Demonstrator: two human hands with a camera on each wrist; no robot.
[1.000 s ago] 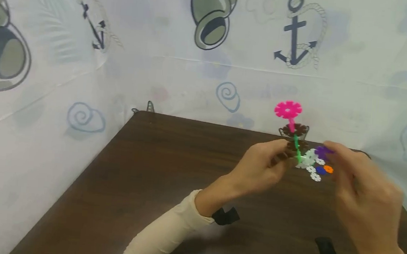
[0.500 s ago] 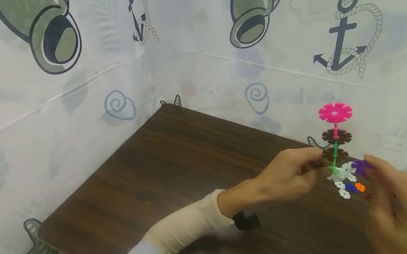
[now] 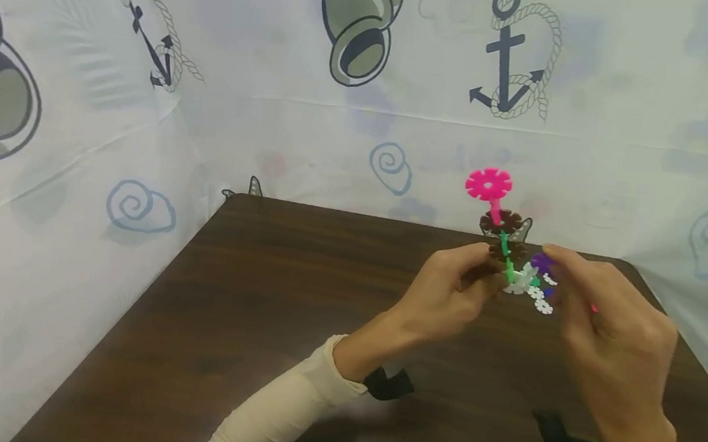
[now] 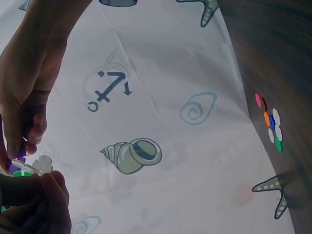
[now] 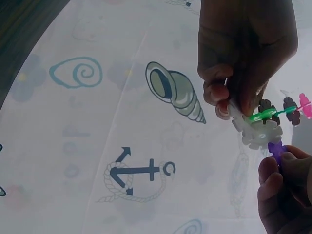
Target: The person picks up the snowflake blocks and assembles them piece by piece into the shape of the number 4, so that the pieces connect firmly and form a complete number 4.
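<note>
purple disc [image 3: 541, 263]: was pinched in the closed right-hand grip [image 3: 616, 332], just right of the clear discs [image 5: 263, 134] footing the near-upright stack [image 3: 502, 221], pinched low by the left-hand grip [image 3: 444, 294], above the surface [image 3: 260, 297].

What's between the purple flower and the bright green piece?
Whitish pieces lie between the purple flower and bright green piece in the right wrist view.

I see left hand [image 5: 243, 53] above, pinching whitish notched discs [image 5: 262, 132]; green disc [image 5: 263, 115], dark discs [image 5: 292, 118], pink disc [image 5: 305, 102] run rightward. Right hand [image 5: 285, 192] below, pinching purple disc [image 5: 276, 150] at the whitish edge. Cloth [image 5: 58, 122] behind.
</note>
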